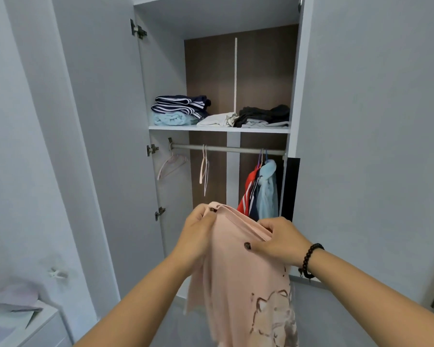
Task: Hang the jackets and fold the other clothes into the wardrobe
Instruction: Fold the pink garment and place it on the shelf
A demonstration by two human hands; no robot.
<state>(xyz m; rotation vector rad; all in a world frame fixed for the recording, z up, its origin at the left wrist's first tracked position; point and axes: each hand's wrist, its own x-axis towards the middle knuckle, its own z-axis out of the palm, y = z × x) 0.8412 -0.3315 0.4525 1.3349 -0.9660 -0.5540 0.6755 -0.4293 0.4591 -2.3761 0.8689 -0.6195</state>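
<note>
Grey wardrobe [236, 6] stood open ahead of me, folded clothes [181, 110] on its shelf [218, 128], jackets [261, 191] hung at the right end of the rail [226, 149], empty hangers [204, 166] to their left. I held the pink shirt [238, 266] up near me, in front of the rail. My left hand [198, 231] pinched its top left edge; my right hand [281, 239] gripped the top right. Both were clamped on the cloth, set apart, probably to spread it for folding.

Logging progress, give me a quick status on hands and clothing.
Left hand and right hand both grip pink garment, held up before wardrobe. Rail has free hangers. Nothing in the way.
</note>
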